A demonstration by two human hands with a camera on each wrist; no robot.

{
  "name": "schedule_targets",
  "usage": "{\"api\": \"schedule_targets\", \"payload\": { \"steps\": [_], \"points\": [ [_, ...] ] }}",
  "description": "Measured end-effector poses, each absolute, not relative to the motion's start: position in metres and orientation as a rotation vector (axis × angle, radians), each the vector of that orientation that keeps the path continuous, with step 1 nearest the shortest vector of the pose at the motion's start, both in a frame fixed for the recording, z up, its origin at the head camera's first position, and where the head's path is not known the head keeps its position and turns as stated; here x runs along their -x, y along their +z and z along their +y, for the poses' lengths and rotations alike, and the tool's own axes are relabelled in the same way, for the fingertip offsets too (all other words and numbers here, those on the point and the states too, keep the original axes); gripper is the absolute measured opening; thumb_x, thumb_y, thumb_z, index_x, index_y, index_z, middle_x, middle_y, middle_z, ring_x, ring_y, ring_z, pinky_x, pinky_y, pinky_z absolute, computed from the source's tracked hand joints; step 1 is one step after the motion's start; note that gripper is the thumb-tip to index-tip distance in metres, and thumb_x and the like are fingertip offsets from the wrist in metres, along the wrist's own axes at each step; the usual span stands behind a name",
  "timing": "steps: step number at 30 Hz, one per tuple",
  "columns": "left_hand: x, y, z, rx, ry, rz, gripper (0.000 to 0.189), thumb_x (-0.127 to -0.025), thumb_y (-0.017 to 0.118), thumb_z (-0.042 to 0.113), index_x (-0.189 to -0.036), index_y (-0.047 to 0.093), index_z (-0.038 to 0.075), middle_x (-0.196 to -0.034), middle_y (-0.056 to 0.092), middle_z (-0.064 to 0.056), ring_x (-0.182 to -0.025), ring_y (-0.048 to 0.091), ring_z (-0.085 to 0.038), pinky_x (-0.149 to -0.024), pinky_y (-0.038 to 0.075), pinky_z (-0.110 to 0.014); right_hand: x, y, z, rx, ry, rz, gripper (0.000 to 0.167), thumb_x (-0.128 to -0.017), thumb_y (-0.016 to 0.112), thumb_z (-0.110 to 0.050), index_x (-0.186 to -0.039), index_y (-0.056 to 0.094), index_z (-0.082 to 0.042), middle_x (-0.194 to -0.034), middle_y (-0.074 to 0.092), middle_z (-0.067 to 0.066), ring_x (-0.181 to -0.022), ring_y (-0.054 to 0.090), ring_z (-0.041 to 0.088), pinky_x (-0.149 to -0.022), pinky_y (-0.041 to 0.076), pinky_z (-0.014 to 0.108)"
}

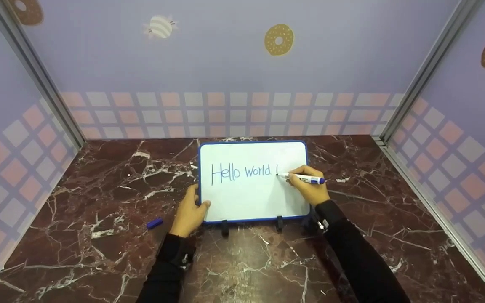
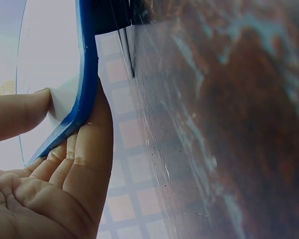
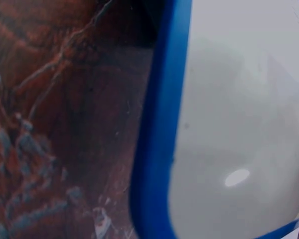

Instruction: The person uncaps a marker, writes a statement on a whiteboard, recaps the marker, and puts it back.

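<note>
A whiteboard (image 1: 246, 200) with a blue frame stands propped on two small black feet (image 1: 225, 227). "Hello world" and an upright stroke are written on it in blue. My left hand (image 1: 190, 214) grips its left edge; in the left wrist view the thumb (image 2: 20, 113) lies over the white face and the fingers (image 2: 92, 154) go behind the blue rim (image 2: 88, 64). Between the fingers of my right hand (image 1: 312, 189) is a white marker (image 1: 303, 178) with a blue end, its tip at the bottom of the stroke. The right wrist view shows mostly the board's lower corner (image 3: 229, 124).
A blue marker cap (image 1: 154, 223) lies on the dark red marbled table (image 1: 112, 252), left of my left hand. Lilac walls (image 1: 225, 63) with pink and white checks close in the table at the back and both sides.
</note>
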State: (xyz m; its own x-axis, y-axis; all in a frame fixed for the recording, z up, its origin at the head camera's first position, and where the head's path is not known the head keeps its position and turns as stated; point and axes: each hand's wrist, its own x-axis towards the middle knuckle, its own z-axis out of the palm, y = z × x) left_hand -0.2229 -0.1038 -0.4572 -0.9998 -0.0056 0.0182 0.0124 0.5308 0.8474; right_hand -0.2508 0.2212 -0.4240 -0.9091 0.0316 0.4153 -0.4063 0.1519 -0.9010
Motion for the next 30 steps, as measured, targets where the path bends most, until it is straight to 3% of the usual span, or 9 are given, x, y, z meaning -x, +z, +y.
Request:
{"api": "schedule_targets", "payload": {
  "steps": [10,23,30],
  "points": [
    [0.2233,-0.4571,-0.1053,0.008,-1.509,-2.747,0.061,-0.095,0.057,0.015,-0.148,0.031,0.001,-0.137,0.049,-0.037,-0.125,0.052,-0.049,-0.103,0.043,-0.059,0.2483,-0.4218,0.2203,-0.346,1.779,-2.137,0.005,-0.084,0.065,0.009,-0.084,0.066,0.014,-0.079,0.068,0.029,-0.064,0.064,0.008,-0.059,0.053,0.017],
    [0.2222,-0.4546,-0.1044,0.012,-1.505,-2.766,0.063,-0.096,0.057,0.018,-0.15,0.029,0.003,-0.137,0.05,-0.035,-0.119,0.057,-0.048,-0.099,0.046,-0.06,0.2474,-0.4206,0.219,-0.342,1.783,-2.113,0.004,-0.083,0.065,0.011,-0.083,0.066,0.015,-0.075,0.068,0.029,-0.061,0.063,0.007,-0.055,0.05,0.016],
    [0.2227,-0.4545,-0.1026,-0.005,-1.504,-2.751,0.061,-0.095,0.057,0.016,-0.149,0.032,0.002,-0.124,0.062,-0.027,-0.099,0.067,-0.037,-0.085,0.054,-0.049,0.2468,-0.4201,0.2193,-0.343,1.777,-2.124,0.005,-0.084,0.065,0.009,-0.083,0.066,0.014,-0.075,0.069,0.027,-0.06,0.061,0.006,-0.054,0.048,0.015]
  ]
}}
